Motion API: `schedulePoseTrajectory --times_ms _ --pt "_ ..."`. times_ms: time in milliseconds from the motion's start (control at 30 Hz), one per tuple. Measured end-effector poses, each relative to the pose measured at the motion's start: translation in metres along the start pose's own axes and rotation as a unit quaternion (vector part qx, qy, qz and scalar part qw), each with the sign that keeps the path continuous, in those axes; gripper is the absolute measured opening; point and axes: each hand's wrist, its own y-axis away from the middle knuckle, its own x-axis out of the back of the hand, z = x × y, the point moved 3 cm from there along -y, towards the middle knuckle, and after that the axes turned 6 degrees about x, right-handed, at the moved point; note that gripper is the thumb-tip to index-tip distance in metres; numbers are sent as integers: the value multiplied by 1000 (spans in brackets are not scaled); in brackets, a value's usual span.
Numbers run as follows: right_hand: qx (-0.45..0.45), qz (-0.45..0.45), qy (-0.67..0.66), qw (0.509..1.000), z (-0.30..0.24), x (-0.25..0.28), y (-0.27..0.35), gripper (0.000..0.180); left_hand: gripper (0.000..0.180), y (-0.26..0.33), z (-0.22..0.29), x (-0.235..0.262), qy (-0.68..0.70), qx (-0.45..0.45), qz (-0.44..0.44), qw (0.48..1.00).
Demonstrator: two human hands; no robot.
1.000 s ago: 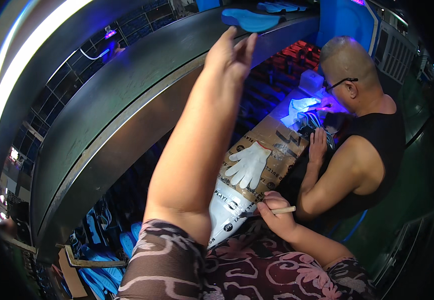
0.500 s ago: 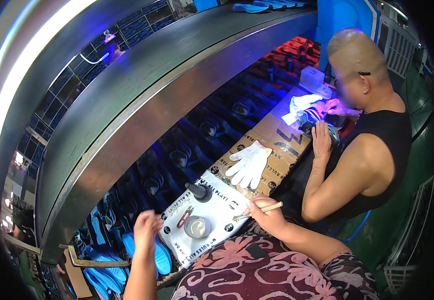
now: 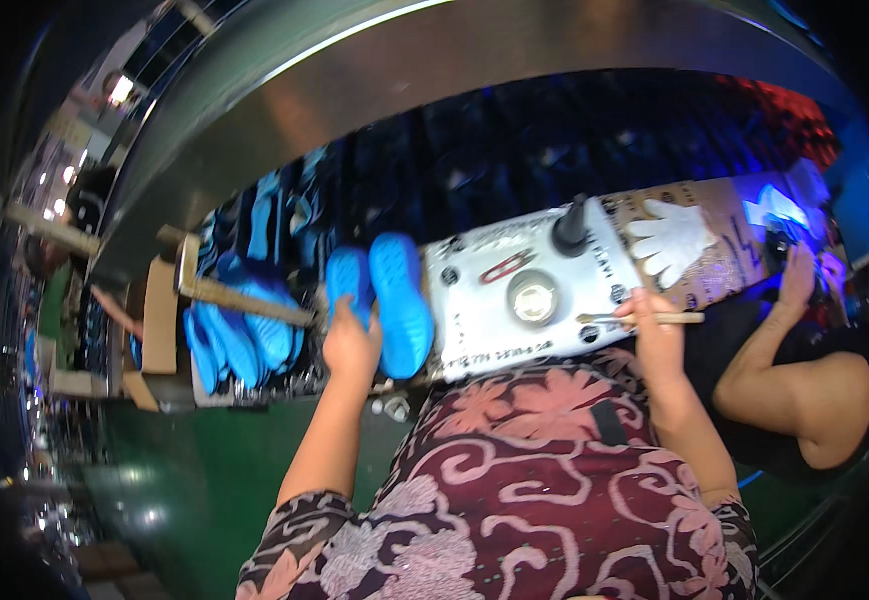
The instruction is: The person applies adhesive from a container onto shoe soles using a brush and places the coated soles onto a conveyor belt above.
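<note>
My left hand (image 3: 352,345) is at the near end of a bright blue shoe sole (image 3: 348,270), its thumb along the right edge and its fingers over the top. A second blue sole (image 3: 402,305) lies just to the right. In my right hand (image 3: 655,335) is a small brush (image 3: 683,318) with a wooden handle, held level with its bristles pointing left. Those bristles are over the right part of a white-covered board (image 3: 475,335). A clear round dish of pale liquid (image 3: 534,300), red-handled snips (image 3: 507,267) and a dark pointed bottle (image 3: 573,230) stand or lie there.
A white glove (image 3: 672,240) lies on brown cardboard (image 3: 730,270) at the right. Beyond it a co-worker's arm (image 3: 785,385) reaches toward a lit spot. More blue soles (image 3: 240,335) are at the left, by a wooden bar (image 3: 245,298). A metal-edged conveyor (image 3: 515,65) spans the back.
The view has swung left. My left hand, raised beside the board before, has come down onto a blue sole. My right hand still holds the brush.
</note>
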Motion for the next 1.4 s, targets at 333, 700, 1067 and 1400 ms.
schedulePoseTrajectory --times_ms 333,700,1067,1400 --pt "-1 -40 22 999 2 -28 -2 39 45 -1 17 14 31 -102 73 992" --pt "121 -160 149 968 -9 -72 -39 24 39 -3 -2 1 15 -37 -195 980" --pt "150 -159 156 963 -6 -73 -42 18 52 43 -9 -5 648 287 -460 534" --pt "201 -189 191 942 -4 -83 -36 18 58 56 52 25 654 172 -448 585"
